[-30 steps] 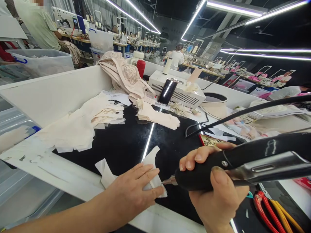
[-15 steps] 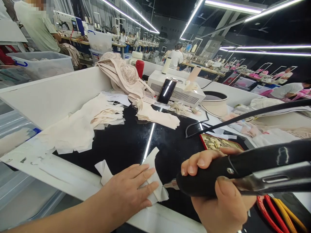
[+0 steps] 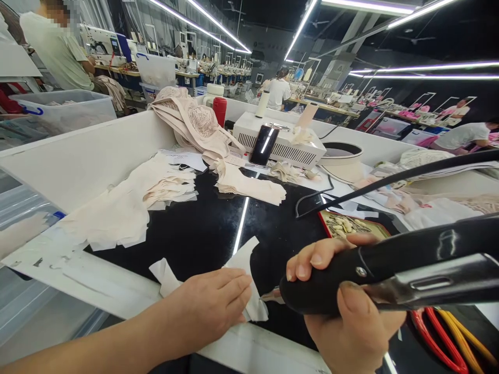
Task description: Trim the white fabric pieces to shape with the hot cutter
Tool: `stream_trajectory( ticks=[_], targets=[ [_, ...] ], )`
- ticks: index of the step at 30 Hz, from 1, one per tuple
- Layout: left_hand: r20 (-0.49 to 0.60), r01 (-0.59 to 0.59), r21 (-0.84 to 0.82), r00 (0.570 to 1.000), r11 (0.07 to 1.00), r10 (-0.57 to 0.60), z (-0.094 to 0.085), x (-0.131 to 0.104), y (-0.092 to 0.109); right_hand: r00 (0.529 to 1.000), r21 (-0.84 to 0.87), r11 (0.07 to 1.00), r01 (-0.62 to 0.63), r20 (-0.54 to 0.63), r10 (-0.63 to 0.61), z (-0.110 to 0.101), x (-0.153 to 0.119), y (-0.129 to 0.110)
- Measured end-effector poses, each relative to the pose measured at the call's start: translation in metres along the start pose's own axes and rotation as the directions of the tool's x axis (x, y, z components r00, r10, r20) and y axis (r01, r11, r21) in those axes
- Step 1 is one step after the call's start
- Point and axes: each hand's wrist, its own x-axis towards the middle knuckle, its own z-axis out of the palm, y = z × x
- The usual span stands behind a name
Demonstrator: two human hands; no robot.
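My left hand [image 3: 212, 301] rests on a white fabric piece [image 3: 246, 254] at the near edge of the black tabletop. Its fingers are drawn together and bent over the fabric; the thumb is mostly hidden. A second pale flap [image 3: 164, 275] sticks out on the left of that hand. My right hand [image 3: 351, 322] is wrapped round a black handheld tool [image 3: 319, 291] with a metal lever along its underside. The tool's narrow metal tip [image 3: 273, 296] points left at the right edge of the fabric, apparently touching it.
Stacked pale fabric pieces [image 3: 117, 202] lie left, with another stack [image 3: 249, 187] further back. Beige bras [image 3: 191, 117] are piled behind. A phone [image 3: 264, 145] leans on a white vented box [image 3: 296, 150]. Right are a small tray [image 3: 382, 231], red-handled scissors [image 3: 432, 337] and a black cable [image 3: 393, 179].
My left hand's fingers have gone from spread flat on the fabric to drawn together and bent. My right hand and the tool have hardly moved; the view has shifted slightly.
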Motion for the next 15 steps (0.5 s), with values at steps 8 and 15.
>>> stream_trajectory(
  ticks=[8, 15],
  targets=[
    [0.066, 0.053, -0.097, 0.997, 0.994, -0.047, -0.0037, -0.0001, -0.0008, 1.000, -0.022, 1.000, -0.008, -0.001, 0.008, -0.0035, -0.0016, -0.0012],
    [0.047, 0.057, -0.105, 0.998, 0.993, -0.053, -0.0022, -0.0028, 0.0018, 1.000, 0.015, 1.000, -0.007, -0.007, 0.007, 0.0009, -0.0009, 0.0003]
  ],
)
